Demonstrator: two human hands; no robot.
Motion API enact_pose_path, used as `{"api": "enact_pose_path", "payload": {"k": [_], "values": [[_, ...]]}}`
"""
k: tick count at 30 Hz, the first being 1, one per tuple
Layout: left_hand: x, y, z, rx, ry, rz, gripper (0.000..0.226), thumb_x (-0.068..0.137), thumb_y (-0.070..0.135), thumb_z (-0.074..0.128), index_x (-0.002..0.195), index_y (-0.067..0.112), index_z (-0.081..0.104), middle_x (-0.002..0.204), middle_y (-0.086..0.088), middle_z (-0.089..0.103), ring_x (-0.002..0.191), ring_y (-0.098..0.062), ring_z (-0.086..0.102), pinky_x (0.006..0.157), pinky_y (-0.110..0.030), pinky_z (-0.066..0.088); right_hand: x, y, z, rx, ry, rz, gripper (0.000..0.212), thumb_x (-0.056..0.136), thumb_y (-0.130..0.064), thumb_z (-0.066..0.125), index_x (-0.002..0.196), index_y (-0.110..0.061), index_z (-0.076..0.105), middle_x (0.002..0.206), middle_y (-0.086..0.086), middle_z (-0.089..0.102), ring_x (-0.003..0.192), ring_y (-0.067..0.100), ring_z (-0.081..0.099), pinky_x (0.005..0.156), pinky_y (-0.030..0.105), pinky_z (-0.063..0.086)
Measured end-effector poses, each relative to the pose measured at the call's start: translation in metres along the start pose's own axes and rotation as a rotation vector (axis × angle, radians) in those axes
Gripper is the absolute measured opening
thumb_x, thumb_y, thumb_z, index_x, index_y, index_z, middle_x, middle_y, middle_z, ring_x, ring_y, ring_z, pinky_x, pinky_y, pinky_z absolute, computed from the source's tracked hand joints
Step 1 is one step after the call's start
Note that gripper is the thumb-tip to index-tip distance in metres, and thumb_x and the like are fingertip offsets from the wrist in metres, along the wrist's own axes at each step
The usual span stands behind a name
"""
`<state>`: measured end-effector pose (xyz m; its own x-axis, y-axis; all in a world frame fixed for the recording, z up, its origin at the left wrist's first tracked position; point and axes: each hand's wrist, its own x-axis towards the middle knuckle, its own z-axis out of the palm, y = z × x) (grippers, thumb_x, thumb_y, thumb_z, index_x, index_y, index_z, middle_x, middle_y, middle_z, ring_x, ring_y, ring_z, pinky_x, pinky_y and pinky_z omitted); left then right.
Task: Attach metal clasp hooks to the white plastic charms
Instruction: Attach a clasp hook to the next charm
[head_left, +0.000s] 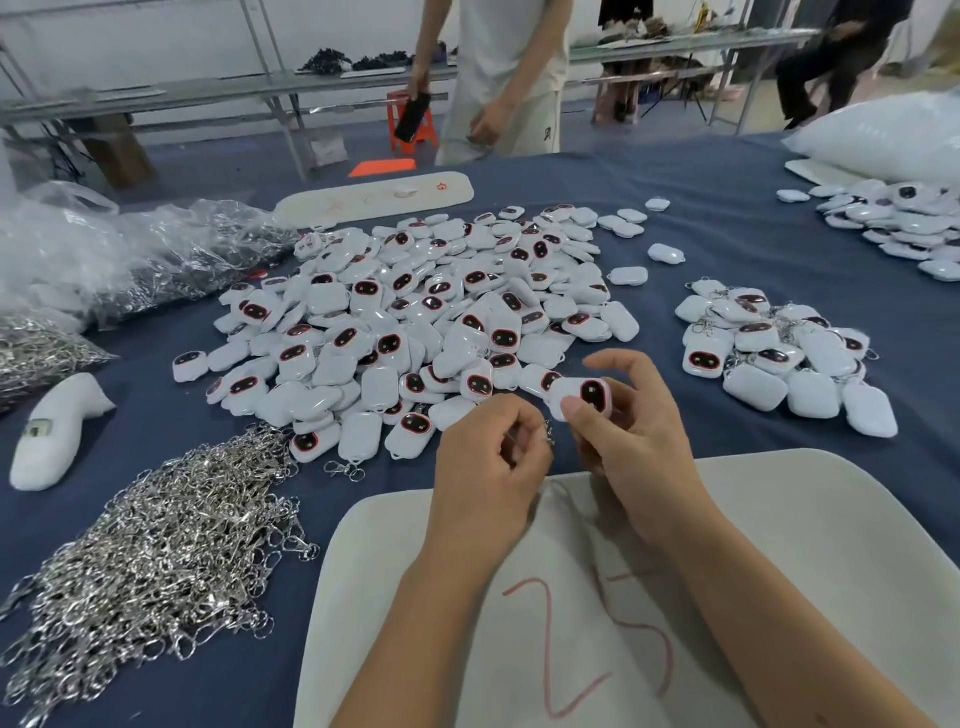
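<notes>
My right hand pinches a white plastic charm with a dark red-rimmed face, held above the table's near middle. My left hand is curled just left of it and pinches a small metal clasp hook, whose tip shows between the two hands. A big heap of loose charms lies behind my hands. A pile of metal clasp hooks lies at the near left. To the right sits a smaller pile of charms with hooks on them.
A white board marked with red numbers lies under my forearms on the blue cloth. A white foam piece and plastic bags of hooks sit at the left. More charms lie far right. A person stands beyond the table.
</notes>
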<state>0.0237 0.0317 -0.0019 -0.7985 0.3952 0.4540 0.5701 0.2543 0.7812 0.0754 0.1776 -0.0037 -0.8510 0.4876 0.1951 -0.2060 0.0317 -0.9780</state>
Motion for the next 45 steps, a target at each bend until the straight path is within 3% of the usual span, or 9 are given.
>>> {"api": "enact_pose_path", "payload": {"k": [3,6,10,13,18,24,36,42,45], "values": [[0.0,0.0,-0.001,0.004,-0.028,0.035,0.01,0.084,0.016,0.062,0.078,0.024,0.06,0.074,0.008,0.061,0.068,-0.016,0.057,0.058,-0.013,0.037,-0.001,-0.003,0.0,-0.012,0.009,-0.03,0.011,0.091,-0.018,0.075,0.092,-0.013,0.065,0.069,0.001,0.052,0.062,0.016,0.045,0.053,0.024,0.043],[-0.001,0.001,-0.001,0.012,-0.058,0.068,0.01,0.084,0.015,0.061,0.08,0.024,0.06,0.076,0.007,0.06,0.069,-0.017,0.057,0.058,-0.016,0.038,-0.001,-0.005,0.0,0.062,-0.023,0.009,0.026,0.091,-0.025,0.064,0.088,-0.001,0.056,0.065,0.006,0.042,0.057,0.017,0.037,0.047,0.022,0.036],[-0.001,0.002,-0.001,0.04,-0.083,0.09,0.012,0.083,0.013,0.061,0.08,0.024,0.058,0.076,0.008,0.058,0.069,-0.018,0.055,0.058,-0.02,0.039,-0.002,-0.003,0.003,0.041,-0.02,0.056,0.008,0.102,-0.019,0.06,0.11,-0.019,0.059,0.067,-0.003,0.052,0.055,0.012,0.044,0.048,0.021,0.038],[0.0,0.003,-0.002,0.051,-0.107,0.122,0.013,0.083,0.011,0.062,0.08,0.024,0.058,0.078,0.008,0.057,0.069,-0.018,0.054,0.059,-0.026,0.041,-0.001,0.001,0.004,-0.086,0.008,0.01,0.013,0.103,-0.019,0.062,0.109,-0.029,0.059,0.069,-0.01,0.055,0.06,0.015,0.045,0.055,0.028,0.04],[-0.001,0.004,-0.002,0.073,-0.128,0.14,0.014,0.083,0.009,0.062,0.081,0.021,0.058,0.08,0.008,0.057,0.071,-0.017,0.053,0.064,-0.035,0.043,-0.001,0.001,0.005,-0.211,0.031,-0.061,0.011,0.1,-0.016,0.064,0.103,-0.027,0.064,0.067,-0.018,0.058,0.056,0.004,0.045,0.054,0.014,0.039],[-0.003,0.002,0.0,0.089,-0.116,0.121,0.015,0.085,0.009,0.063,0.08,0.022,0.057,0.079,0.007,0.058,0.071,-0.018,0.054,0.064,-0.041,0.044,-0.002,0.0,0.006,-0.249,0.06,-0.044,0.012,0.098,-0.015,0.066,0.101,-0.027,0.064,0.069,-0.019,0.061,0.056,0.001,0.048,0.054,0.01,0.04],[-0.008,0.006,0.007,0.091,-0.055,-0.049,0.016,0.083,0.007,0.063,0.075,0.019,0.061,0.069,0.009,0.059,0.064,-0.013,0.053,0.057,-0.029,0.043,-0.007,-0.003,0.011,-0.356,0.076,-0.135,0.015,0.095,-0.009,0.066,0.105,-0.019,0.059,0.083,-0.007,0.065,0.057,0.005,0.055,0.055,0.015,0.045],[-0.009,0.005,0.013,0.05,0.002,-0.178,0.02,0.092,0.011,0.065,0.073,0.018,0.059,0.068,0.005,0.062,0.062,-0.014,0.054,0.062,-0.042,0.049,-0.011,-0.002,0.015,-0.452,0.039,-0.26,0.02,0.098,-0.009,0.067,0.107,-0.022,0.054,0.071,-0.007,0.064,0.057,0.011,0.061,0.052,0.012,0.041],[-0.009,0.007,0.013,0.039,0.067,-0.13,0.016,0.092,0.012,0.065,0.078,0.018,0.06,0.073,0.005,0.061,0.07,-0.017,0.055,0.067,-0.043,0.048,-0.012,-0.002,0.013,-0.331,0.039,-0.192,0.023,0.101,-0.015,0.065,0.103,-0.032,0.05,0.073,-0.003,0.066,0.058,0.013,0.06,0.054,0.026,0.048]]}}
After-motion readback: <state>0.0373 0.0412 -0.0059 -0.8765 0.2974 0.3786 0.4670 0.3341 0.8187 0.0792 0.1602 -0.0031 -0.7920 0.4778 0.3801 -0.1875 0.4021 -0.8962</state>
